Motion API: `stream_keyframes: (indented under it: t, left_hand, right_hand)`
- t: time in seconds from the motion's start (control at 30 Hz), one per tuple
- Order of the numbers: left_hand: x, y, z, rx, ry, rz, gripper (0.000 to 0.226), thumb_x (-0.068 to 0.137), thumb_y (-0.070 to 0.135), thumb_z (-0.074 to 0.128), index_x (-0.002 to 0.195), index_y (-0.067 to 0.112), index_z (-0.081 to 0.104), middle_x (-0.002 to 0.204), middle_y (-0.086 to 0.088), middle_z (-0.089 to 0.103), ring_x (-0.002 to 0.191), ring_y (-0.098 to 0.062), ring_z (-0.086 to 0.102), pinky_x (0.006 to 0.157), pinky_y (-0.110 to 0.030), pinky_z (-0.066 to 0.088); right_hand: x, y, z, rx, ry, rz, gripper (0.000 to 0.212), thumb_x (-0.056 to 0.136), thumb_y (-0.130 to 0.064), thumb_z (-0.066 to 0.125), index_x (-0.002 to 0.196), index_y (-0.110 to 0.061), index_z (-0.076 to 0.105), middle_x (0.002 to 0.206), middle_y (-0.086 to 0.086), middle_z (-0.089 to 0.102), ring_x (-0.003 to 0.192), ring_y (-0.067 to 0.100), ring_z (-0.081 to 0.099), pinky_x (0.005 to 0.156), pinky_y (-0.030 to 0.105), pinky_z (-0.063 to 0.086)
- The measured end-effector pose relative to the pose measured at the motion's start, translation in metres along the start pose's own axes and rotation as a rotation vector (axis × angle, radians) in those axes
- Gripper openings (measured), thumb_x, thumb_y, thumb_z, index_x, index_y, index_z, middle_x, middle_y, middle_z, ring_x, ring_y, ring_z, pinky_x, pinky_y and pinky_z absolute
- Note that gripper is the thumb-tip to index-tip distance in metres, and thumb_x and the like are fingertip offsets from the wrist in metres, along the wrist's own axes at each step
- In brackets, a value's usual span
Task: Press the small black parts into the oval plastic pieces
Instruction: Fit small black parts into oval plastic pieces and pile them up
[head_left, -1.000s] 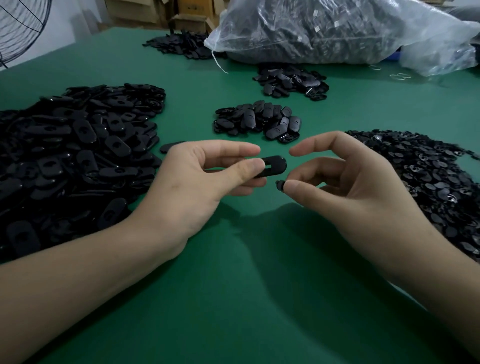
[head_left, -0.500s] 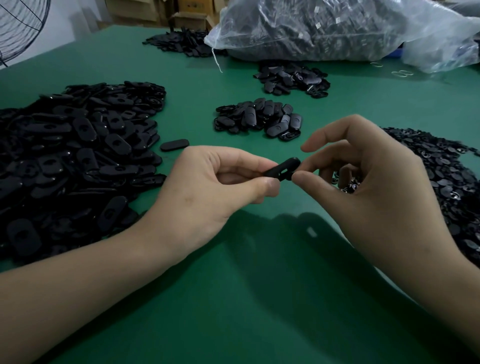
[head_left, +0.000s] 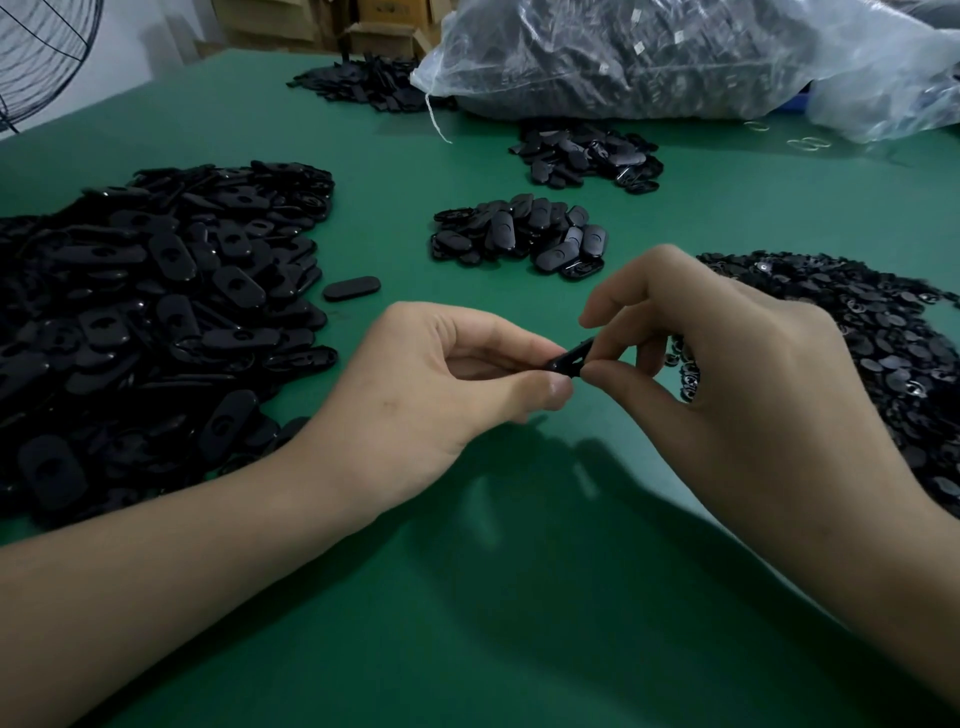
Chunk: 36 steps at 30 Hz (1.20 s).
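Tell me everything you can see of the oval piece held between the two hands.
The oval piece is black, apparently smooth plastic with a slight sheen, seen nearly edge-on and tilted up toward the right. It is held above the green table. The left hand pinches its lower end, the right hand its upper end. The fingers hide most of it, so its face cannot be made out.

A green table (head_left: 467, 649) carries a small middle heap of black oval pieces (head_left: 519, 239). Left of that heap sprawls a large pile (head_left: 156, 312), with one stray oval (head_left: 351, 288) between. Right of it lies a pile of small black parts (head_left: 857, 338). Beyond it sit another heap (head_left: 587, 156) and a clear bag (head_left: 675, 57).
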<state>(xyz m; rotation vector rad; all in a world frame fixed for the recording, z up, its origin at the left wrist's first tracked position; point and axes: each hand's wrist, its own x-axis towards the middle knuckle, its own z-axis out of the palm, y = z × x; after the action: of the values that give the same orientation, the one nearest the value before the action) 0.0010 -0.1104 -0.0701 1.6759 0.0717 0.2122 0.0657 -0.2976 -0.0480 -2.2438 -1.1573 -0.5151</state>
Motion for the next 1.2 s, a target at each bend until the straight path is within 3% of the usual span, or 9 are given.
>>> stream_keyframes:
  t: [0.13, 0.67, 0.8, 1.07, 1.2]
  left_hand:
    - [0.000, 0.000, 0.000, 0.017, -0.020, -0.019, 0.012, 0.083, 0.005, 0.080, 0.092, 0.014, 0.081, 0.084, -0.005, 0.080, 0.081, -0.015, 0.077, 0.077, -0.028, 0.061]
    - [0.001, 0.002, 0.002, -0.154, -0.054, -0.093, 0.013, 0.088, 0.009, 0.073, 0.100, 0.010, 0.078, 0.093, -0.007, 0.080, 0.091, -0.015, 0.078, 0.071, -0.019, 0.059]
    - [0.002, 0.003, 0.000, -0.242, -0.062, -0.124, 0.018, 0.091, 0.006, 0.069, 0.108, 0.004, 0.075, 0.099, -0.010, 0.080, 0.095, -0.017, 0.077, 0.073, -0.017, 0.057]
    - [0.006, 0.007, -0.004, -0.285, -0.031, -0.127, 0.021, 0.090, 0.008, 0.066, 0.108, 0.002, 0.075, 0.093, -0.005, 0.079, 0.086, -0.011, 0.076, 0.073, -0.018, 0.057]
    - [0.005, 0.009, -0.001, -0.251, 0.049, -0.073, 0.018, 0.092, 0.004, 0.068, 0.109, 0.004, 0.073, 0.090, -0.004, 0.080, 0.085, -0.015, 0.077, 0.073, -0.025, 0.062]
  right_hand:
    - [0.000, -0.002, 0.000, -0.052, 0.001, -0.024, 0.027, 0.086, -0.017, 0.076, 0.106, -0.022, 0.058, 0.084, -0.016, 0.064, 0.076, 0.015, 0.054, 0.073, 0.045, 0.048]
    - [-0.002, -0.012, 0.002, -0.120, 0.197, -0.033, 0.014, 0.086, -0.012, 0.076, 0.092, -0.019, 0.066, 0.078, -0.016, 0.060, 0.077, 0.017, 0.059, 0.078, 0.044, 0.043]
    - [-0.001, -0.015, 0.002, -0.201, 0.190, -0.114, 0.008, 0.094, -0.013, 0.069, 0.097, -0.021, 0.071, 0.080, -0.012, 0.068, 0.081, 0.020, 0.064, 0.081, 0.042, 0.042]
    - [-0.002, -0.016, 0.005, -0.313, 0.140, -0.221, 0.034, 0.091, -0.007, 0.064, 0.120, -0.022, 0.071, 0.085, -0.009, 0.072, 0.096, 0.023, 0.065, 0.086, 0.041, 0.041]
    - [0.001, -0.011, 0.006, -0.161, 0.110, -0.168, 0.039, 0.093, -0.015, 0.057, 0.128, -0.029, 0.066, 0.102, -0.017, 0.072, 0.100, 0.009, 0.062, 0.089, 0.036, 0.044]
